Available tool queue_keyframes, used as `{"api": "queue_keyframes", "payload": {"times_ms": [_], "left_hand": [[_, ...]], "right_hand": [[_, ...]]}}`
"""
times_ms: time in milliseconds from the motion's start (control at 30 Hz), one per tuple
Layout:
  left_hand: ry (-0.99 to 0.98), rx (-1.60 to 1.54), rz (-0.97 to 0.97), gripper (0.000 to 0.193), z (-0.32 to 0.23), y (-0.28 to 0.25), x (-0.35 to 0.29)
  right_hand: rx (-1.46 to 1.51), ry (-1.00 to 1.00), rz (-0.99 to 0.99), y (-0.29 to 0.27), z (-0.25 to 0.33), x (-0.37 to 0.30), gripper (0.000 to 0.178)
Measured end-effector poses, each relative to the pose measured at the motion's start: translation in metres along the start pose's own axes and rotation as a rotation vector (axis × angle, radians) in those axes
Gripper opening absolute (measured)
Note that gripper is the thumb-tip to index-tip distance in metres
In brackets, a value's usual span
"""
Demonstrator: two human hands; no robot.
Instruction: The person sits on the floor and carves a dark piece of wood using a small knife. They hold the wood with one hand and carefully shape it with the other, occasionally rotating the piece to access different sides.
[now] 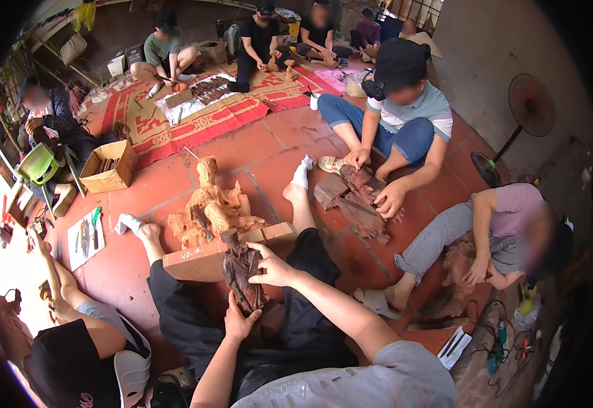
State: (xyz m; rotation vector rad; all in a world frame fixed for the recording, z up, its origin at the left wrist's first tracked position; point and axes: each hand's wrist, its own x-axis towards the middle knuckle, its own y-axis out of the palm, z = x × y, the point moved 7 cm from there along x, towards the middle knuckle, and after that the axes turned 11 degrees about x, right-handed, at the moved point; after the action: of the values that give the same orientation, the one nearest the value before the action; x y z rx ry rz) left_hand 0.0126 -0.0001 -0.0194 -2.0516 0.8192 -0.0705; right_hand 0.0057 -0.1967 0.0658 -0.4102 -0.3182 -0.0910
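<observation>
A dark brown carved wooden figurine (239, 266) stands nearly upright between my legs, tilted slightly. My left hand (240, 321) is closed round its lower part from below. On the right side of its upper body, my right hand (274, 266) grips with curled fingers. Just behind the figurine lies a thick pale wooden block (198, 264), across my lap side. Beyond that block sits a larger light-coloured wood carving (216, 204) with a knobbed top. The figurine's base is partly hidden by my left hand and the dark cloth of my trousers.
A co-worker at the right front handles dark carved wood pieces (351, 204). Others sit along a red patterned mat (130, 122). Chisels lie on a white sheet (85, 238) at left, near a cardboard box (109, 166). A standing fan (531, 105) and power tools with cords (497, 350) are at right.
</observation>
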Motion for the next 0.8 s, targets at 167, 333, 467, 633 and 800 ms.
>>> {"api": "queue_keyframes", "payload": {"times_ms": [167, 333, 467, 633, 800], "left_hand": [[0.005, -0.003, 0.006, 0.108, 0.002, 0.002, -0.006], [0.034, -0.034, -0.019, 0.108, -0.006, -0.004, -0.001], [0.029, -0.014, -0.016, 0.110, 0.004, 0.001, 0.006], [0.024, 0.007, -0.011, 0.111, -0.001, 0.003, 0.004], [0.045, -0.021, -0.035, 0.110, 0.000, 0.002, 0.002]], "right_hand": [[0.090, 0.084, 0.008, -0.003, -0.010, 0.004, 0.026], [0.151, 0.101, -0.069, -0.013, -0.005, 0.014, 0.023], [0.027, 0.041, 0.057, -0.001, -0.006, 0.009, 0.027], [0.257, 0.399, -0.169, -0.058, -0.047, 0.042, 0.022], [0.546, 0.407, -0.339, -0.158, 0.008, 0.149, 0.012]]}}
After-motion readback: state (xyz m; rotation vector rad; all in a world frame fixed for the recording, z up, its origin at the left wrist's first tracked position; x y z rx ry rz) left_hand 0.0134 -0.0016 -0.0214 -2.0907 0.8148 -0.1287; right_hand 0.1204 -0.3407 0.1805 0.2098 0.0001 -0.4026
